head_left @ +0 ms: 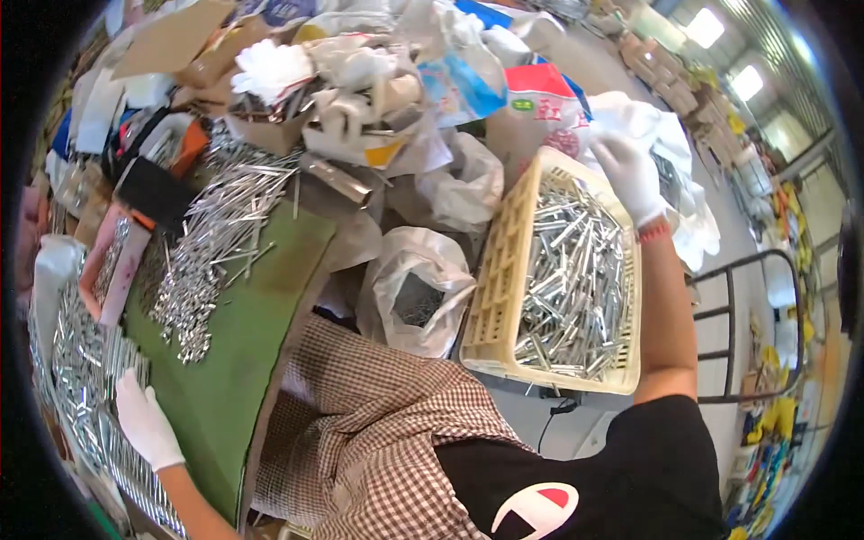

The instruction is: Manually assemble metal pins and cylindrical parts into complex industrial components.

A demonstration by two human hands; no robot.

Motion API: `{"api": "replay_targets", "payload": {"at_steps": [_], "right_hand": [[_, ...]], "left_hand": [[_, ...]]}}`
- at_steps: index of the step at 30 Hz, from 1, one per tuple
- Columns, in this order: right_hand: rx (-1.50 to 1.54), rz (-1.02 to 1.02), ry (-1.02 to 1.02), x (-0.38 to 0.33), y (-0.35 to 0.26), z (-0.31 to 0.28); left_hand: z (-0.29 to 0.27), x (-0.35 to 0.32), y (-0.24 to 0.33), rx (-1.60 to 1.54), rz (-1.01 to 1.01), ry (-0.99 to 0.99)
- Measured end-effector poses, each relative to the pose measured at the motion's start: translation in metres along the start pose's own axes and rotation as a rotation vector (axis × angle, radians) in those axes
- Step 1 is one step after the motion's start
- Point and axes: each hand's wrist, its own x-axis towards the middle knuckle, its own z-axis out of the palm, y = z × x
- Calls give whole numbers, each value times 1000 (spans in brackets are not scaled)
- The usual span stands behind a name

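Note:
My left hand [147, 423], in a white glove, lies at the left edge of the green work surface [238, 315], next to a stack of shiny metal tubes [126, 360]. Its fingers are stretched out and appear to hold nothing. My right hand [627, 175], also white-gloved, reaches over the far right corner of a cream plastic crate [497, 297]. Its fingers look apart, with nothing visible between them. Loose metal tubes [576, 279] fill the crate in a jumble. On the green surface lie a heap of thin metal rods [234, 207] and many small metal pieces [184, 310].
An open white sack [418, 288] with small dark contents stands between the green surface and the crate. Bags and a cardboard box [171, 40] crowd the far side. A dark metal frame [796, 324] rises at the right. A black object [155, 193] sits at the surface's far left.

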Motion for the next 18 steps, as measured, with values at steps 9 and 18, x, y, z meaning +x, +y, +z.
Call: {"api": "replay_targets", "payload": {"at_steps": [9,18], "right_hand": [[356,379,8,-170,174,80],[230,-564,280,13,-180,80]], "left_hand": [[-49,-48,49,-357,82,166],[-88,-130,58,-284,-116,112]]}}
